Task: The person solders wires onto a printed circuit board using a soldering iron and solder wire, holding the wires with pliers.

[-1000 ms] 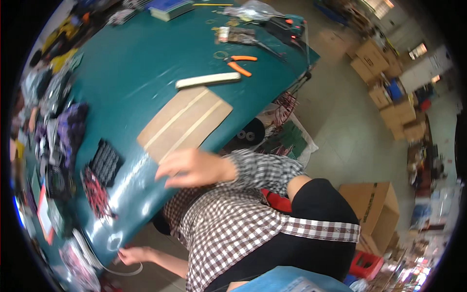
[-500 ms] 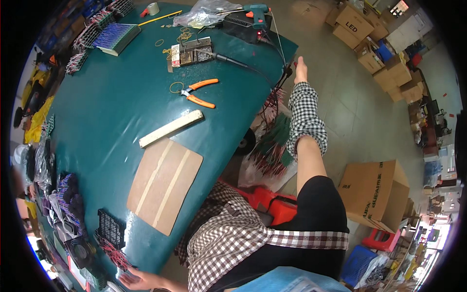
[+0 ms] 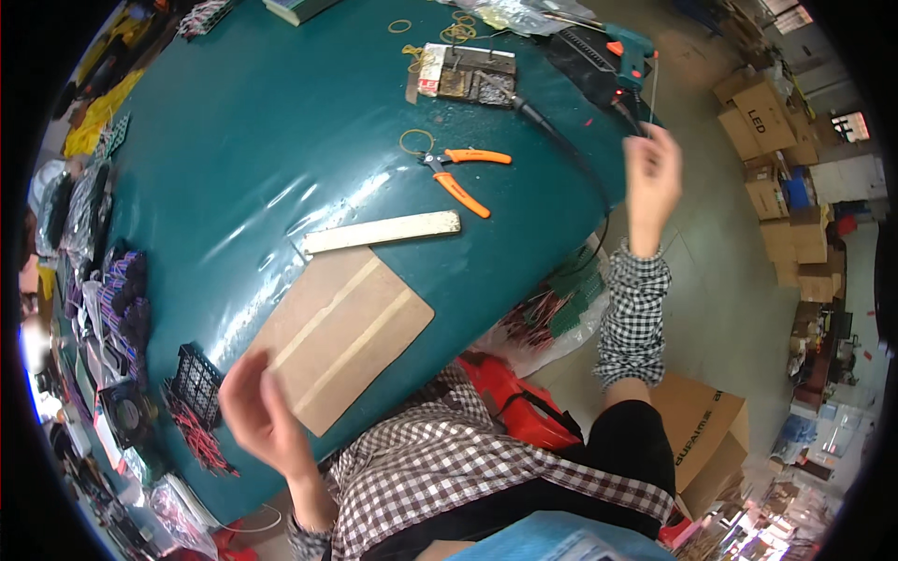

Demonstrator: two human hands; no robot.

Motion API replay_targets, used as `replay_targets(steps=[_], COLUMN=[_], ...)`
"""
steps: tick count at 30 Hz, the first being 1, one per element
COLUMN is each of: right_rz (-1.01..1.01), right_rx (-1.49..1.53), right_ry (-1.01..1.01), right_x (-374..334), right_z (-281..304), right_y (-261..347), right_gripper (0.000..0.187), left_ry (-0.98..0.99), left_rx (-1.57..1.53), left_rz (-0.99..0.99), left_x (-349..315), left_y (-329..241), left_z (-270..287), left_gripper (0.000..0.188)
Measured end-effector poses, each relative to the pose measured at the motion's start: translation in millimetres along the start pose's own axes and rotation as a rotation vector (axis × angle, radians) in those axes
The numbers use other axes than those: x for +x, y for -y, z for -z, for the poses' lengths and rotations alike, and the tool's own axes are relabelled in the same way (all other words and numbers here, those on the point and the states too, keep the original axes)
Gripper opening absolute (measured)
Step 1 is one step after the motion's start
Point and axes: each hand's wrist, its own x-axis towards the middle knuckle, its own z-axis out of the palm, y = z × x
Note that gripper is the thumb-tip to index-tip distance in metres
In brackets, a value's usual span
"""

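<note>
My left hand (image 3: pixel 262 416), slightly blurred, hovers at the near left edge of a brown board (image 3: pixel 351 323) with two pale strips. Its thumb and fingers are apart, with nothing visible between them. My right hand (image 3: pixel 653 182) is raised beyond the table's right edge, below a green glue gun (image 3: pixel 634 58). Its fingers are curled together near a thin cord; what they hold, if anything, I cannot make out. Orange-handled pliers (image 3: pixel 458 173) lie spread on the table, above a whitish bar (image 3: pixel 383 232). Farther back, a soldering iron (image 3: pixel 552 126) rests on a worn block-like holder (image 3: pixel 477 77).
The green table (image 3: pixel 215 187) carries yellow rubber bands (image 3: pixel 458 28) at the back. A black grid tray (image 3: pixel 198 379) and red wires (image 3: pixel 201 435) lie at the left. Beside my lap is a red stool (image 3: pixel 524 402); cardboard boxes (image 3: pixel 697 430) stand on the floor.
My left hand has risen from the red wires at the lower left to beside the board. My right hand has curled its fingers. The view has shifted, and the right forearm reaches farther right.
</note>
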Motion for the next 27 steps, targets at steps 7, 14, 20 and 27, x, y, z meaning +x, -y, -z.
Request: replay_targets(steps=[7, 14, 20, 27], right_rz=[0.298, 0.331, 0.471, 0.588], right_rx=[-0.448, 0.174, -0.151, -0.711], right_ry=[0.289, 0.737, 0.686, 0.692], right_x=[-10, -63, 5, 4], right_z=[-57, -55, -141, -241], right_y=[-14, 113, 113, 101], right_gripper=[0.028, 0.026, 0.028, 0.009], left_ry=[0.781, 0.387, 0.334, 0.44], left_rx=[-0.632, -0.986, -0.977, -0.908], left_rz=[0.299, 0.578, 0.709, 0.605], left_x=[36, 39, 67, 55], left_y=[-47, -47, -46, -38], left_z=[-133, -245, -182, -158], left_gripper=[0.032, 0.031, 0.024, 0.025])
